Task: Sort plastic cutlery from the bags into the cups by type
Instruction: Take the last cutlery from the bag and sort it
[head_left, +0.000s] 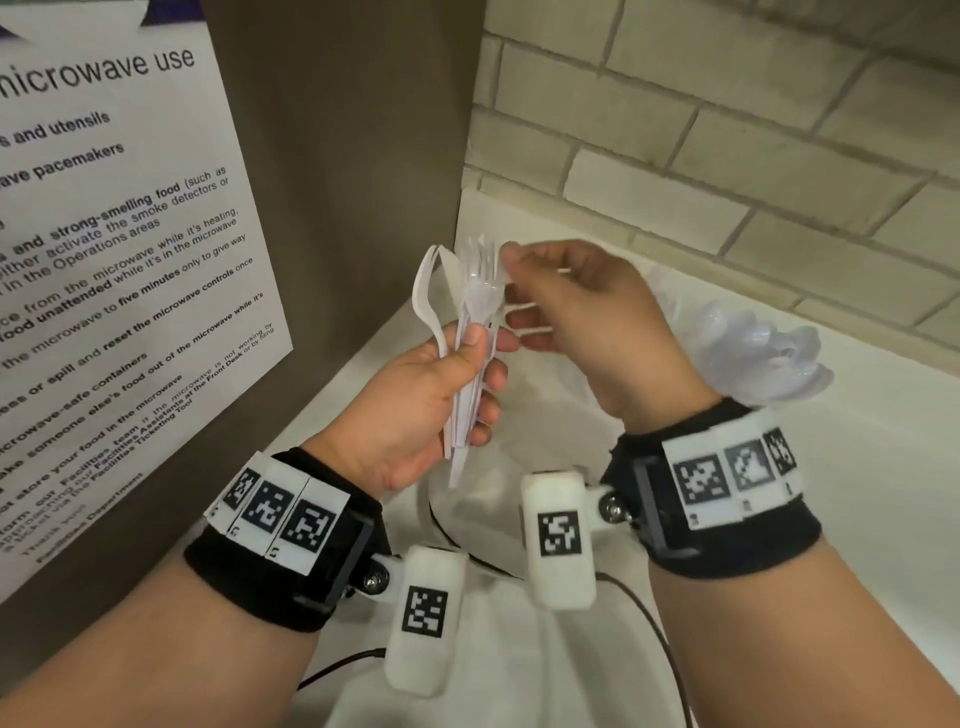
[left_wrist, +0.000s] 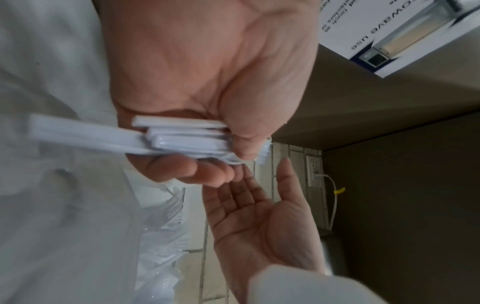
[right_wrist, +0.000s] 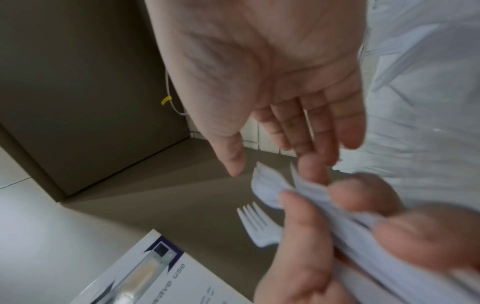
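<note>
My left hand grips a bundle of white plastic cutlery by the handles, upright in front of me. Spoons fan out on its left side and forks on its right. The handle ends stick out under my palm in the left wrist view. My right hand is just right of the bundle, fingers straight, with its fingertips touching the forks and my left fingers. One fork head shows below in the right wrist view. No cups are in view.
A crumpled clear plastic bag lies on the white counter to the right. A bag with more forks lies below my hands. A brown panel with a microwave poster stands close on the left, a brick wall behind.
</note>
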